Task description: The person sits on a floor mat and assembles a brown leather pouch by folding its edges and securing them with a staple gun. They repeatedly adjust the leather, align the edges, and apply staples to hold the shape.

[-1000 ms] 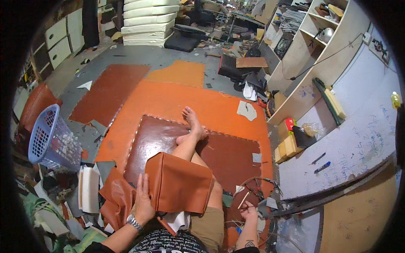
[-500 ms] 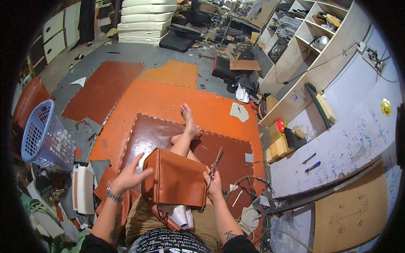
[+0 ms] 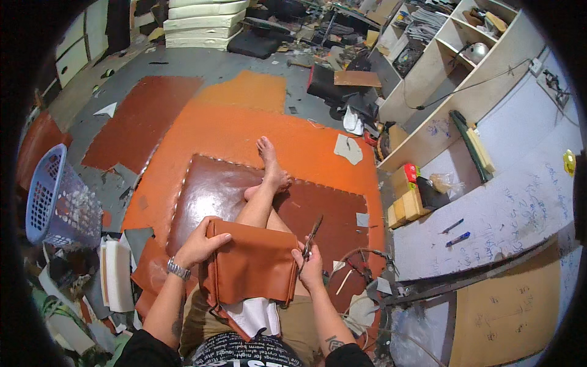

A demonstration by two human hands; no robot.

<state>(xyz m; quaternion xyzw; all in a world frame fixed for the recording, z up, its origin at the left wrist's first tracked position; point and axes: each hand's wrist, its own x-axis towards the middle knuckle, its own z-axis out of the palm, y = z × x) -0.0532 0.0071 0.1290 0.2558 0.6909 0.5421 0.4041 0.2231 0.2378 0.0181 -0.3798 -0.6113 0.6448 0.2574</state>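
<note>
A folded brown leather piece (image 3: pixel 254 263) with a white lining lies over my lap. My left hand (image 3: pixel 200 243) grips its upper left corner. My right hand (image 3: pixel 310 266) holds a pair of scissors (image 3: pixel 312 235) that points up and away, and rests against the leather's right edge. My bare leg and foot (image 3: pixel 269 174) stretch out over a dark brown foam mat (image 3: pixel 208 189).
Orange and brown mats (image 3: pixel 238 128) cover the floor ahead. A blue laundry basket (image 3: pixel 52 196) stands at the left, white panels (image 3: pixel 116 275) beside it. Shelves (image 3: pixel 440 67) and a white board (image 3: pixel 507 202) with pens are at the right. Cushions (image 3: pixel 205 18) are stacked at the back.
My right hand came up from the floor with the scissors to the leather's right edge. My left hand moved from an open reach to gripping the top left corner.
</note>
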